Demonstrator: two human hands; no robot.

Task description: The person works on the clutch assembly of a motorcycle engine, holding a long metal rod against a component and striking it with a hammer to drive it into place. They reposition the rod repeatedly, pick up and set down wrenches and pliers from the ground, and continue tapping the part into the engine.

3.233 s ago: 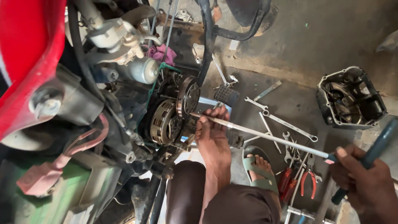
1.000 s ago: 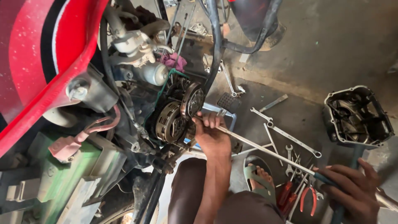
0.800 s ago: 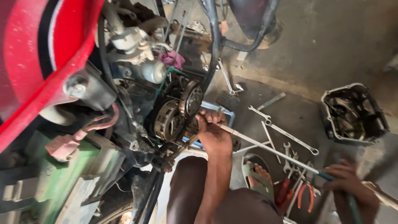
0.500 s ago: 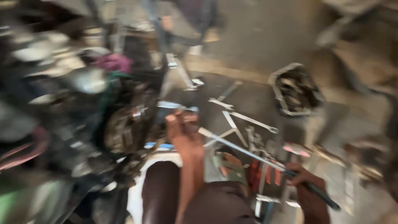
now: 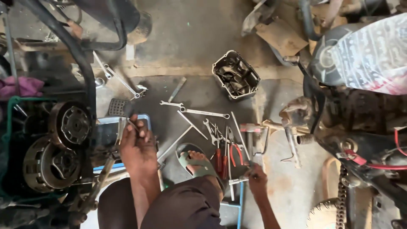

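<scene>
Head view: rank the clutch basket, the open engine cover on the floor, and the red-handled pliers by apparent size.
1. Clutch basket, though nearness to the camera may inflate it.
2. Engine cover, only slightly smaller in view.
3. Red-handled pliers, clearly smallest.

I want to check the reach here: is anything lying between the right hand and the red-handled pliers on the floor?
Nothing visible blocks it. The right hand rests on a metal tool at the edge of the tool spread, and the red-handled pliers lie just beside it toward the sandalled foot, with only loose spanners further off.
</scene>
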